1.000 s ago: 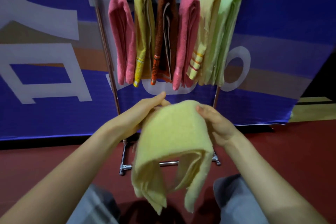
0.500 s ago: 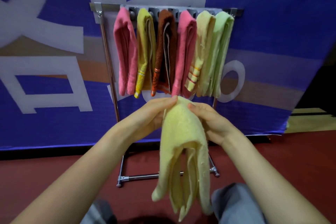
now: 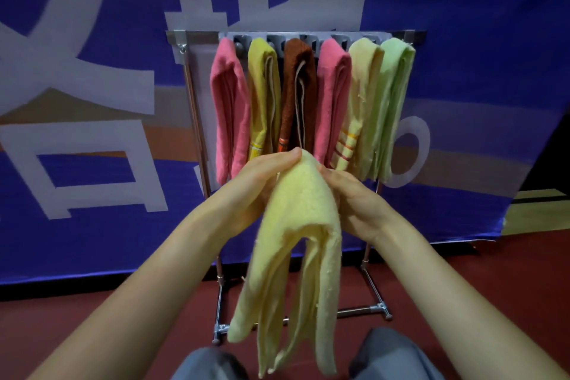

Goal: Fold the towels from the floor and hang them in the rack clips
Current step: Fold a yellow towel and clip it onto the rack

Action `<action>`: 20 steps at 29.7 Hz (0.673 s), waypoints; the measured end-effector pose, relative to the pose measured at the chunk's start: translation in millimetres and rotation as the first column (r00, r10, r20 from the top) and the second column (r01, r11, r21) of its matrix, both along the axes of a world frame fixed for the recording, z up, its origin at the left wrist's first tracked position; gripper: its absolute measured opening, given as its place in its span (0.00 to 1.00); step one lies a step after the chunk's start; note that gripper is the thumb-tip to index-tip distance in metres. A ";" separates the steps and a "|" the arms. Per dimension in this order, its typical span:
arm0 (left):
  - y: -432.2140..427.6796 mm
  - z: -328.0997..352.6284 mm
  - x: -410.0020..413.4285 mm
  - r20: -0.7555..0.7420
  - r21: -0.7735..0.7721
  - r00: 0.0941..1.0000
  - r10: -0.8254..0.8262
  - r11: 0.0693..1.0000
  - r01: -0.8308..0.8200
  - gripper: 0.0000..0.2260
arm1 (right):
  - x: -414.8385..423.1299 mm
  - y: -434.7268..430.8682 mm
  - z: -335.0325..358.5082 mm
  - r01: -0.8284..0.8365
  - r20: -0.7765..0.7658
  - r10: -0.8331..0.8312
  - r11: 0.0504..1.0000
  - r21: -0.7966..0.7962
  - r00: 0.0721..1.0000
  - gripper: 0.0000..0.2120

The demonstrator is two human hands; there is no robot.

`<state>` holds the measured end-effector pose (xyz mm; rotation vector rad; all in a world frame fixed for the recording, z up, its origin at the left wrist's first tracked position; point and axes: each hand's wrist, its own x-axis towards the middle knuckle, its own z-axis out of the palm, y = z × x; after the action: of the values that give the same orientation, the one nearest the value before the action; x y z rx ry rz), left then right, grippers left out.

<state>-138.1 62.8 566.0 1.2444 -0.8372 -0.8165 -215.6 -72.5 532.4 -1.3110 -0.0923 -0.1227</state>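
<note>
A pale yellow towel hangs folded between my hands, its layered ends dangling toward my knees. My left hand grips its top fold from the left, and my right hand holds it from the right. Right behind stands a metal rack with clips along its top bar. Several folded towels hang there side by side: pink, mustard, brown, pink, cream striped and light green. The left part of the bar holds no towel.
A blue banner with white shapes covers the wall behind the rack. The floor is dark red. The rack's foot bar lies on it, close to my grey-clad knees.
The towel was spread wide over my hands; I have brought its top together into a narrow fold. My view has lowered, so the rack sits lower and closer.
</note>
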 end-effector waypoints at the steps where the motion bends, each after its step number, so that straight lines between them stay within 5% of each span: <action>1: 1.2 2.2 0.4 0.002 -0.003 1.000 0.002 1.000 -0.002 0.11 | 0.8 2.0 3.1 -0.002 0.012 0.002 1.000 -0.002 1.000 0.26; 10: -29.3 14.9 45.6 -0.038 -0.053 0.999 0.014 0.998 -0.016 0.12 | 46.3 -32.8 20.4 0.036 -0.042 -0.036 0.999 -0.005 0.998 0.14; 16: -47.0 -1.7 117.8 -0.035 -0.143 0.998 0.046 0.988 -0.051 0.13 | 113.5 -57.4 -18.3 -0.063 -0.046 0.062 0.998 -0.022 0.997 0.22; 20: -50.3 11.0 155.8 -0.061 -0.162 0.989 0.132 0.977 -0.140 0.10 | 154.8 -55.2 -12.6 -0.055 0.038 0.051 0.990 0.129 0.998 0.14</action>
<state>17.8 12.5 577.0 1.1163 -0.7548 -0.6519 -60.8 -127.7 519.8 -1.1761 -0.1460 -0.1043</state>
